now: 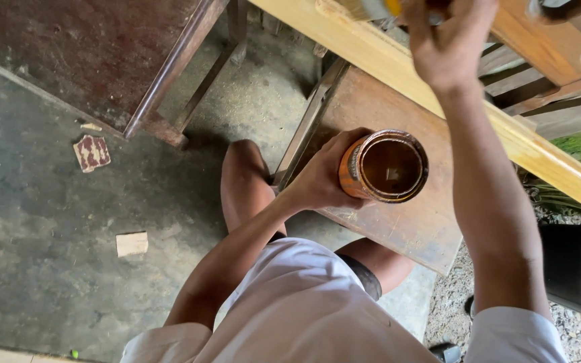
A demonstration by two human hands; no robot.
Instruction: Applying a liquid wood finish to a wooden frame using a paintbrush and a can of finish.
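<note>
Amber liquid: fills the can [384, 166] near to the rim; the open mouth faces straight up at the camera.
Can, position: held just above the small dark wooden stool [405, 222], or resting on it (cannot tell); in front of the person's bare knees.
Left hand [324, 176]: wrapped round the can's left wall, fingers curled on the side, thumb near the rim. Grip closed firmly on the can.
Right hand [446, 37]: raised beyond the can, at the pale wooden beam [438, 81]. Fist clenched on a brush [371, 8]; only pale bristles and a yellow band show at the top edge, the handle is hidden in the fist.
Brush axis: roughly level, bristles pointing to the left of the fist, lying along the beam.
Key relation: the can sits below and nearer the body than the brush hand; the right forearm passes just to the right of the can's mouth. The left hand is the nearer one, already on the can.
Beam axis: slants from beyond the can down to its right.
Left of can: grey concrete floor [55, 269], a pale wood scrap [132, 243], a red patterned tile chip [91, 152].
</note>
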